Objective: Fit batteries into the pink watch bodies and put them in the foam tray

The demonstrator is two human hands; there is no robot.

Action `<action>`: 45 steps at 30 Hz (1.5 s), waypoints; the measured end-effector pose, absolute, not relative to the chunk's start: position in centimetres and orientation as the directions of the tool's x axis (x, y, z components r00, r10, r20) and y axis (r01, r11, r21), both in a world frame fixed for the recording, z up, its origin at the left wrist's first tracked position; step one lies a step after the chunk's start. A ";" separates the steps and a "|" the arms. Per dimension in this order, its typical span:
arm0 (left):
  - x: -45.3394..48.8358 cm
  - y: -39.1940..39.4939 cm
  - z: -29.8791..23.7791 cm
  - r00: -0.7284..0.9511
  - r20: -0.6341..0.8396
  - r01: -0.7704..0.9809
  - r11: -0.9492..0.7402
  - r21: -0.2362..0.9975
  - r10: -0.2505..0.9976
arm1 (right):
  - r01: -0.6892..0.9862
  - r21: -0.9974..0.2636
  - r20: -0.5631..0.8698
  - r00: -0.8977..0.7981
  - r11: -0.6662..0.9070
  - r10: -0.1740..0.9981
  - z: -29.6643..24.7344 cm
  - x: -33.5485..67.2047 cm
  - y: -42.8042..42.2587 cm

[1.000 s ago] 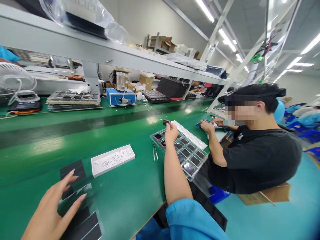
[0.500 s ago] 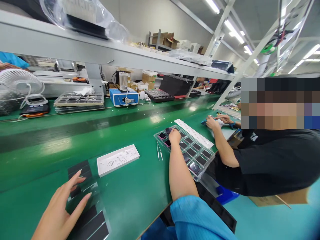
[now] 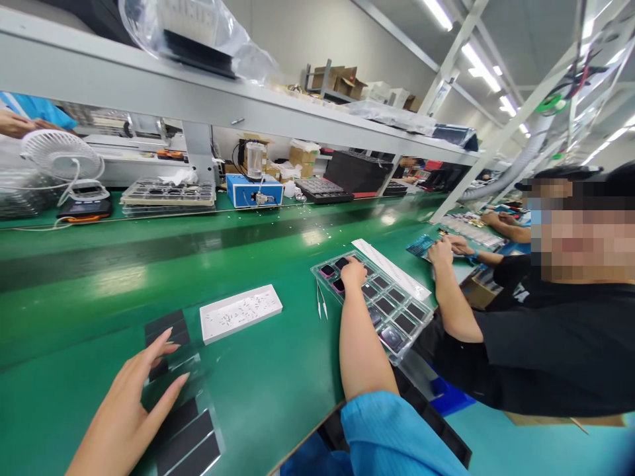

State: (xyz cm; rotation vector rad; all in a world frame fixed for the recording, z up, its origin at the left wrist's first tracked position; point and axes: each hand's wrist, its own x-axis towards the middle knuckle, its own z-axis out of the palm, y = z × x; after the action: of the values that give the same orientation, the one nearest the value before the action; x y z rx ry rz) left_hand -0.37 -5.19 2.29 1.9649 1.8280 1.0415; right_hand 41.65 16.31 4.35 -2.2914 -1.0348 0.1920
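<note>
Green worktop (image 3: 278,383), busy spot, and the right hand (image 3: 353,272) is reaching across to a clear plastic compartment tray (image 3: 413,336). Its fingers are bunched together at a dark-screened, watch-style module (image 3: 341,263) in the far left part of that tray; can't tell if they're pinching it or just resting on it, since the hand covers part of it. More modules sit in the compartments just beside it, with pinkish edges showing. Left hand (image 3: 126,396) is over by some dark rectangular sheets (image 3: 191,446) in clear plastic, thumb and index spread well apart, nothing between them; can't tell if any fingertip touches down. What would worry me: with the neighbours that close, a sloppy lift or a tilted set-down could knock one or scuff a screen. Tray looks near the worktop's front edge too, and the co-worker (image 3: 540,357) in black has an arm right beside it, so a bumped elbow could shove it. Tweezers (image 3: 325,309) lie next to the tray, easy to snag with a forearm. And the shallow white box (image 3: 243,326) of tiny bits between the hands would be a pain to pick up if a sleeve clipped it.
</note>
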 end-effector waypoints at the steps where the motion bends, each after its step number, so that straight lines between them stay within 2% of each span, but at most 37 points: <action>1: -0.4 -5.2 2.3 -0.047 0.324 0.760 -0.177 0.625 0.945 | 0.635 -0.578 0.114 0.685 -0.513 0.719 4.4 41.6 16.3; 6: -0.6 -5.2 2.1 -0.039 0.338 0.771 -0.186 0.608 0.940 | 0.636 -0.564 0.126 0.697 -0.527 0.706 4.5 41.3 16.2; 10: -0.6 -5.2 2.1 -0.024 0.346 0.776 -0.201 0.598 0.938 | 0.655 -0.568 0.114 0.662 -0.499 0.741 5.0 41.2 16.0; 14: -0.4 -5.2 2.2 -0.009 0.371 0.783 -0.224 0.581 0.929 | 0.734 -0.587 0.213 0.548 -0.343 0.809 6.7 39.0 15.7; 16: -0.3 -5.1 2.2 0.010 0.389 0.782 -0.250 0.571 0.921 | 0.795 -0.582 0.284 0.397 -0.173 0.873 7.6 36.2 15.1; 20: -0.4 -5.1 2.1 0.029 0.405 0.778 -0.275 0.565 0.914 | 0.819 -0.523 0.340 -0.051 0.234 0.939 7.8 28.6 12.0; 22: -0.6 -5.1 2.1 0.020 0.399 0.781 -0.263 0.566 0.917 | 0.764 -0.483 0.312 -0.307 0.428 0.899 7.0 25.4 10.1; 24: -0.8 -5.0 2.2 0.009 0.400 0.786 -0.254 0.564 0.917 | 0.670 -0.428 0.222 -0.572 0.606 0.790 5.9 23.3 8.6; 26: -0.8 -4.8 2.2 0.006 0.405 0.789 -0.253 0.559 0.914 | 0.607 -0.379 0.123 -0.716 0.699 0.688 5.0 22.4 7.8; 29: -0.9 -4.6 2.0 0.010 0.403 0.809 -0.245 0.534 0.915 | 0.612 -0.337 0.062 -0.744 0.716 0.665 4.4 22.3 7.6; 32: -1.0 -4.5 1.5 0.022 0.363 0.875 -0.193 0.443 0.932 | 0.626 -0.324 0.049 -0.738 0.709 0.673 4.5 22.5 7.9; 34: -1.3 -4.5 1.3 0.033 0.284 0.924 -0.138 0.357 0.958 | 0.631 -0.313 0.045 -0.737 0.710 0.675 4.7 22.5 8.0; 38: -1.8 -4.8 1.7 0.043 0.033 0.971 -0.049 0.233 0.999 | 0.632 -0.300 0.032 -0.742 0.714 0.670 4.8 22.4 8.0; 41: -1.8 -5.0 2.5 0.042 -0.097 0.976 -0.020 0.215 0.994 | 0.637 -0.295 0.025 -0.740 0.712 0.672 4.8 22.3 8.0; 45: -1.6 -5.1 2.9 0.050 -0.124 0.975 -0.022 0.223 0.991 | 0.648 -0.285 0.025 -0.731 0.706 0.682 4.6 22.3 8.1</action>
State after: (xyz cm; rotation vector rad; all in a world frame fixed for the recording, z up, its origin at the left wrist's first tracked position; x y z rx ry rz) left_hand -1.60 -5.07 2.93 2.0814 2.0065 0.0959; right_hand 22.33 8.14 4.60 -1.0898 -2.7819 0.3913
